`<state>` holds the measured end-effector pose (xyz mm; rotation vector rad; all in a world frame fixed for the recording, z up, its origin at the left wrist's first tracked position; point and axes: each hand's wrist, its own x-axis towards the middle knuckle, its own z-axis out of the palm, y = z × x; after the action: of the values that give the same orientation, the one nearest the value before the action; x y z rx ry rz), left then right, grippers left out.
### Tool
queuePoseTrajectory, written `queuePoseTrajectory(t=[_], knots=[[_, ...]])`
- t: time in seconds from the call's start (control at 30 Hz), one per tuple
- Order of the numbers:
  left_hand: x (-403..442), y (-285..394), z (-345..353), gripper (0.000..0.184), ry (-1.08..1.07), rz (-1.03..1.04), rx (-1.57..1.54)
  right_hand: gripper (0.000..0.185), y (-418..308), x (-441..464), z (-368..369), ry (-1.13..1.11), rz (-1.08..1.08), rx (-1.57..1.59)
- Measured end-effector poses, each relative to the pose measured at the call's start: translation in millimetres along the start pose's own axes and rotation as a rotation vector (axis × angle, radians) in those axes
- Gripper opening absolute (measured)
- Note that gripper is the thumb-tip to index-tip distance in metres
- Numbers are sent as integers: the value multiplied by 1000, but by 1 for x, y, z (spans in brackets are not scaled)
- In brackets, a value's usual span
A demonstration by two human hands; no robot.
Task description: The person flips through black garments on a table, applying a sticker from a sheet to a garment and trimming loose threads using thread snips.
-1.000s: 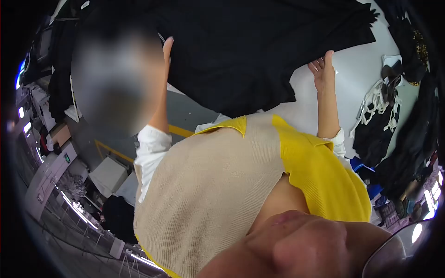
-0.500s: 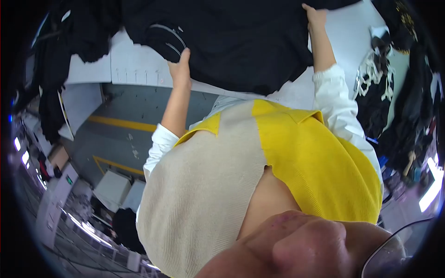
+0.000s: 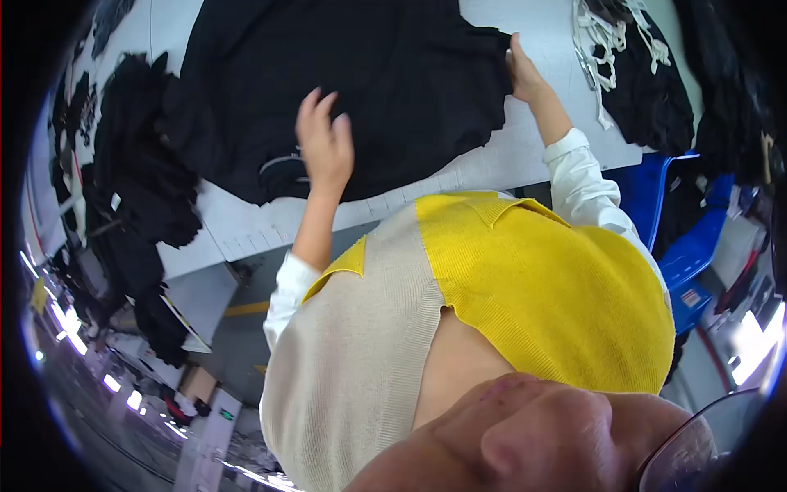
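Observation:
A black garment [image 3: 393, 90] lies spread on the white table [image 3: 525, 152]. Over its near left part, beside a curved light-edged band [image 3: 283, 166], is my left hand [image 3: 325, 146], fingers apart and slightly blurred, with nothing in it. My right hand [image 3: 525, 72] is at the garment's right edge, thumb raised and fingers near the cloth; part of the fingers is hidden, so whether they grip the edge does not show.
Crumpled black cloth [image 3: 147, 148] lies at the table's left end. White cords [image 3: 605, 49] rest on dark cloth [image 3: 652, 98] at the right. A blue chair [image 3: 693, 246] stands at the right, below the table's edge.
The garment now lies lower and further left in view, flatter on the table. My left hand has come off its edge to hover over it; my right hand has shifted down and left.

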<state>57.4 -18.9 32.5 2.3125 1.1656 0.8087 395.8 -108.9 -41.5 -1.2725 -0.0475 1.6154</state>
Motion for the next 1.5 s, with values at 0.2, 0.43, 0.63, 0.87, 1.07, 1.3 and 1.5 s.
queuePoseTrajectory(t=[0.2, 0.43, 0.63, 0.87, 1.07, 1.3, 1.5], knots=[[30, -13, 99, 42, -210, 304, 321, 45, 63, 42, -14, 63, -185, -50], [23, -51, 106, 48, -238, 385, 245, 40, 33, 50, 45, -139, -865, -552], [15, -55, 101, 52, -304, 437, 276, 44, 66, 51, 81, 66, -772, -295], [22, -47, 100, 54, -342, 447, 419, 38, 43, 4, 47, -158, -86, 29], [25, -42, 105, 56, -344, 424, 452, 34, 52, 22, 16, -362, -146, -22], [18, -45, 103, 55, -305, 305, 152, 47, 132, 32, -24, 229, 123, 265], [51, -12, 60, 56, -301, -378, -838, 46, 73, -20, 24, -283, 175, 991]])
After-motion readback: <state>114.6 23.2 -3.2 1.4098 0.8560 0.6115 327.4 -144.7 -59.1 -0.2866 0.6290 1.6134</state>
